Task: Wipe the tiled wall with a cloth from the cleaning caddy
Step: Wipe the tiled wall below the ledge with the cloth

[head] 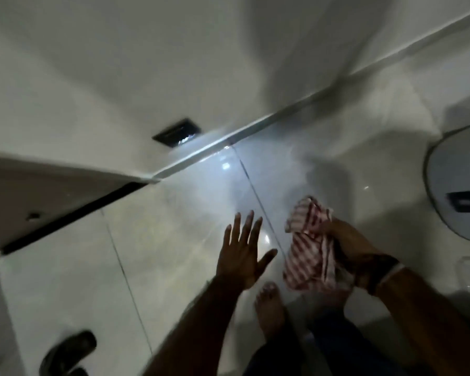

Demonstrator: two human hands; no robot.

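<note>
The right hand has its grip closed around a bunched red-and-white striped cloth, which hangs crumpled from the fingers with its upper fold rising above the knuckles and its lower folds drooping below the wrist; a dark band circles that wrist. Just left of the cloth, the left hand is spread flat with fingers splayed and holds nothing. Below the grip, a bare foot stands on the glossy pale tiled floor, whose thin dark grout lines run diagonally, one of them passing between the two hands. Well down and to the left of the grip, a dark sandal lies on the floor near the frame's lower edge. To the right of the grip, the curved rim of a round white fixture shows at the frame edge, bearing a small dark label. Beyond the hands the floor brightens with glare and stays open up to a pale raised strip crossing the view diagonally. Past that strip a dark rectangular floor drain sits in the tiles, and the pale tiled wall rises behind it. At far left a slanted pale panel with a dark lower edge cuts in; the view is blurred throughout.
</note>
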